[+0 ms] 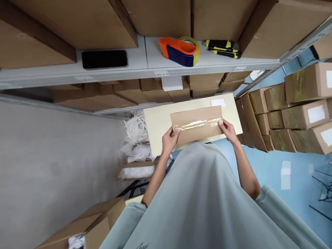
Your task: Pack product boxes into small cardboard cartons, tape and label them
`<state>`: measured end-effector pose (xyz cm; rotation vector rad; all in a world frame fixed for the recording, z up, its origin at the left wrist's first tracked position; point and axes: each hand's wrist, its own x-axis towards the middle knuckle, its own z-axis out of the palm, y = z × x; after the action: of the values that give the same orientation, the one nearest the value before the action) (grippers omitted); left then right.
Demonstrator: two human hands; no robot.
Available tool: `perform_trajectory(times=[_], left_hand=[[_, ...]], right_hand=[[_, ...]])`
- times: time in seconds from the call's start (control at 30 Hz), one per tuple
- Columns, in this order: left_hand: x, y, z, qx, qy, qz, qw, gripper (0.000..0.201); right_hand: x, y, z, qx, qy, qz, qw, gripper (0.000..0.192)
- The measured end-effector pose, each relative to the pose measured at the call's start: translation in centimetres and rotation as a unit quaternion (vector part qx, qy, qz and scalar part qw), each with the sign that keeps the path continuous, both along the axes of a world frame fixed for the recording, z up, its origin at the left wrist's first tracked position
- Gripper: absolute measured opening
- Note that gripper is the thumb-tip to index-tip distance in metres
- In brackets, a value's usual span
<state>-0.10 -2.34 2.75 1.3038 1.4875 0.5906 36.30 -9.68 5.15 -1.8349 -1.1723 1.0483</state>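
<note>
A flat brown cardboard box (197,133) with a strip of shiny clear tape along its middle lies over a pale yellow board (157,128). My left hand (170,140) grips the box's left end, thumb on top and fingers around the edge. At the opposite end my right hand (228,130) holds the box the same way, its thumb on the tape's end. Near the board's far right corner rests a small white label (218,102).
The grey shelf (140,71) ahead carries a black phone (104,59), an orange and blue tape dispenser (178,50) and yellow-black utility knives (223,48). Taped cartons (301,114) are stacked at the right. White packing paper (137,131) sits left of the board, beside a grey wall (57,166).
</note>
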Motion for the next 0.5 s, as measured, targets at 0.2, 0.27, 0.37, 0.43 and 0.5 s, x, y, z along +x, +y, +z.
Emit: perform_trajectory(times=[0.2,0.27,0.37,0.43,0.5], left_hand=[[3.1,0.1,1.9,-0.094,0.078,-0.078,0.989,0.057],[3.5,-0.3,1.9,-0.108,0.099,-0.109,0.983,0.059],[4.4,-0.2,1.1,-0.116,0.097,-0.151,0.977,0.063],[5.8,0.1,1.1,-0.12,0.078,-0.171,0.975,0.067],[8.0,0.3,2.0,-0.121,0.048,-0.189,0.973,0.072]], right_hand=[[-1.9,-5.0,0.9,-0.043,-0.046,-0.143,0.988,0.064],[-2.6,-7.0,1.3,-0.068,-0.06,-0.175,0.98,0.057],[-3.3,-9.9,2.6,-0.076,-0.062,-0.213,0.972,0.049],[-3.2,-12.0,4.3,-0.06,-0.067,-0.247,0.965,0.045],[-2.6,-14.1,6.4,-0.042,-0.074,-0.283,0.955,0.043]])
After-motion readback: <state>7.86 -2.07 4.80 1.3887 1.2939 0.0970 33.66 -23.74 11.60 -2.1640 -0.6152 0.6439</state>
